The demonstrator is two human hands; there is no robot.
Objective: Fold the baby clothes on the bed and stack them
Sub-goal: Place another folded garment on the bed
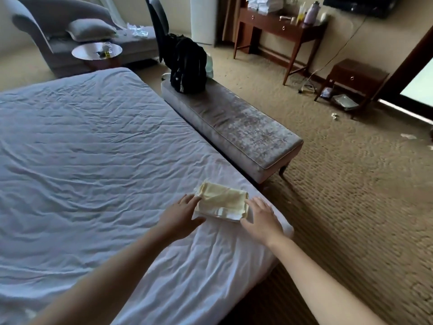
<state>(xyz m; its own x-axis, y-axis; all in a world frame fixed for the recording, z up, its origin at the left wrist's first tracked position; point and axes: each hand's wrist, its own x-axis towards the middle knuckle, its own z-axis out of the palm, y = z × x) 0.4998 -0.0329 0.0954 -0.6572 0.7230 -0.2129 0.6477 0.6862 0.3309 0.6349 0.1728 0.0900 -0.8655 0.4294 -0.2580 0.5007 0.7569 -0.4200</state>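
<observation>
At lower centre we see a pale yellow folded garment (pixel 222 200) over a white one (pixel 228 216), on a plain bed sheet (pixel 93 148) shading from white to bluish grey. At centre right we note a mottled silver-grey bench (pixel 241 127), a black backpack (pixel 187 64) and a tan carpet (pixel 351 195) with a wavy ribbed pattern. Along the top we find a reddish-brown desk (pixel 276 26) and a plain grey chaise (pixel 58 19).

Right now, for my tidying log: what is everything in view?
folded clothes: one stack, pale yellow on white, bed's near corner
bed: one, white sheet, left
bench: one, grey, beside bed
backpack: one, black, on bench
sofa: one, grey, far left
round table: one, silvery, by sofa
desk: one, brown, far wall
small cabinet: one, brown, right of desk
left hand: one, flat, at stack's left edge
right hand: one, flat, at stack's right edge
</observation>
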